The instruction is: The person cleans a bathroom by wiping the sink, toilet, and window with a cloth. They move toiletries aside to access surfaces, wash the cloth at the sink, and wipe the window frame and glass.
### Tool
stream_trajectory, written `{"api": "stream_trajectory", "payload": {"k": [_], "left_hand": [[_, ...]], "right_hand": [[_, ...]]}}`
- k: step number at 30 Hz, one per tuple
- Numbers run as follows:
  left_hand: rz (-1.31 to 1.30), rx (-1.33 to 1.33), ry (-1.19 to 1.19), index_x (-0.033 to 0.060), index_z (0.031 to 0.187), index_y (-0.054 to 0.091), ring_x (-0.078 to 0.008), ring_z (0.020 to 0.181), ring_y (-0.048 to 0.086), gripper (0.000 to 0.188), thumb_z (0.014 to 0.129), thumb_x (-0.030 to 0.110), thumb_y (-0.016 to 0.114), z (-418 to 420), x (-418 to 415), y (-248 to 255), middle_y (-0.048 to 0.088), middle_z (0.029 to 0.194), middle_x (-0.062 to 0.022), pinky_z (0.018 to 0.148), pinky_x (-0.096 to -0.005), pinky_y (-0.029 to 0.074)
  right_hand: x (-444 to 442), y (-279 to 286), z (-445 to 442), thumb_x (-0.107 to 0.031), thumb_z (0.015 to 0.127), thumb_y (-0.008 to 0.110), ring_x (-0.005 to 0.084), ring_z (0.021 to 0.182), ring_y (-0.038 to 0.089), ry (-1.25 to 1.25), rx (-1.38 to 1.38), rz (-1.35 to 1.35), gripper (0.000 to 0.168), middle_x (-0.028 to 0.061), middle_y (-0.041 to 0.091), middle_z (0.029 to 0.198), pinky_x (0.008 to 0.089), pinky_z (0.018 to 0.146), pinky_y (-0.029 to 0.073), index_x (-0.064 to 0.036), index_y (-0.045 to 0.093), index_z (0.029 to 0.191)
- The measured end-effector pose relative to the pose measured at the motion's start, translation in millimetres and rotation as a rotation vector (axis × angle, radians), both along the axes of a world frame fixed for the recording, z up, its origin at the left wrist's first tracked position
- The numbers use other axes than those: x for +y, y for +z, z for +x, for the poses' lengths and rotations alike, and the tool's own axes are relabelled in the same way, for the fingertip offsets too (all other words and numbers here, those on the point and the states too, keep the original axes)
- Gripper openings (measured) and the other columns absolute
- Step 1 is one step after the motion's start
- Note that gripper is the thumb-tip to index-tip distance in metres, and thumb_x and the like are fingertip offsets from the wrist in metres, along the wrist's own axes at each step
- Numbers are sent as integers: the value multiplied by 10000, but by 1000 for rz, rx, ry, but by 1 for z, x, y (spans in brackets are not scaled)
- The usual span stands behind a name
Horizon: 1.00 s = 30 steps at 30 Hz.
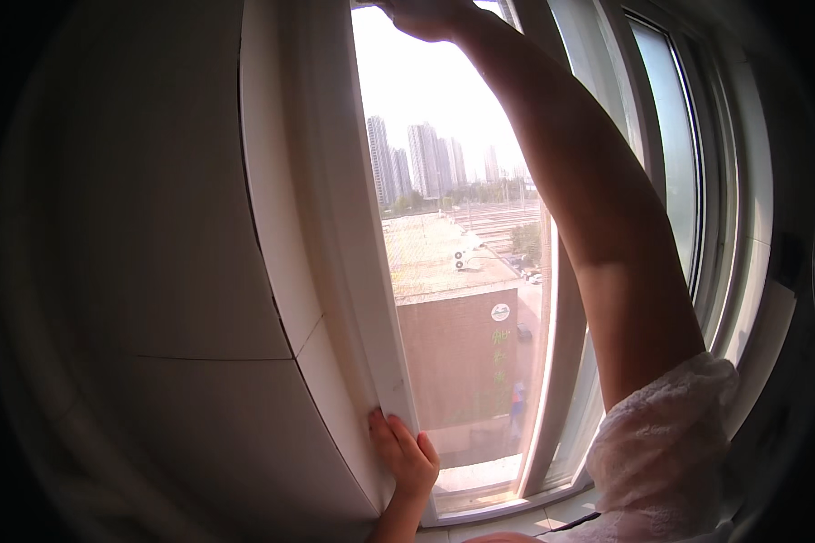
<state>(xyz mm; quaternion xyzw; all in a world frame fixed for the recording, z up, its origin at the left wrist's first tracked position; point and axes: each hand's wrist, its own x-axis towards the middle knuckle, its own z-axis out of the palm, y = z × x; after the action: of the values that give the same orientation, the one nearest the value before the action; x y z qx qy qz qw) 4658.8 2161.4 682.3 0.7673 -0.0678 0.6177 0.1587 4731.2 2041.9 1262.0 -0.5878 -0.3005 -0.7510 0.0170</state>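
My left hand (405, 453) rests low on the white window frame (370, 326), its fingers spread against the left upright near the tiled reveal. My right arm, in a rolled white sleeve (665, 434), reaches up across the window. At the top edge of the view is my right hand (424, 17), bent at the upper part of the opening. A greyish thing (367, 3) shows at its fingertips, mostly cut off, so the grip cannot be made out. A fine mesh screen (468, 380) seems to cover the lower opening between the uprights.
A tiled wall (176, 271) stands close on the left. More window panes (665, 136) and frame uprights are on the right, partly behind my right arm. A tiled sill (533, 519) runs along the bottom. Outside are a low building (458, 373) and several distant towers.
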Motion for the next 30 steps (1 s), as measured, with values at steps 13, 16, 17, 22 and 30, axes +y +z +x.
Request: {"api": "stream_trajectory", "payload": {"k": [13,16,17,22,30], "left_hand": [[-4,-60,31,-88,1369,331,-510,1237,388,546,945,236,450,6,-8,5,358,1362,-359,992,-576,346],[-8,-46,46,-84,1369,334,-506,1232,396,541,950,239,445,0,-2,2,365,1360,-355,991,-576,347],[-7,-52,20,-83,1370,335,-505,1230,400,538,952,240,443,3,-8,4,367,1359,-353,990,-576,348],[-8,-74,50,-88,1351,356,-502,1204,425,523,950,234,454,-7,7,8,392,1335,-350,976,-574,364],[9,-103,52,-91,1345,363,-498,1194,435,514,954,231,448,0,0,8,398,1330,-350,967,-568,374]], "right_hand": [[-17,30,37,-152,875,446,362,1040,579,-339,-389,242,192,190,572,1109,557,928,406,-84,612,945],[58,5,14,-158,868,452,345,1013,557,222,-479,187,211,116,591,1162,520,863,435,-146,655,925],[39,23,30,-161,872,456,339,998,557,166,-425,125,212,104,601,1147,502,859,439,-153,659,931],[-15,25,29,-164,847,502,307,971,572,-17,-464,-1,190,79,628,1042,437,851,456,-159,671,935],[40,18,18,-166,820,479,371,1044,541,-148,-433,171,237,156,551,1072,477,875,454,-96,582,1022]]}}
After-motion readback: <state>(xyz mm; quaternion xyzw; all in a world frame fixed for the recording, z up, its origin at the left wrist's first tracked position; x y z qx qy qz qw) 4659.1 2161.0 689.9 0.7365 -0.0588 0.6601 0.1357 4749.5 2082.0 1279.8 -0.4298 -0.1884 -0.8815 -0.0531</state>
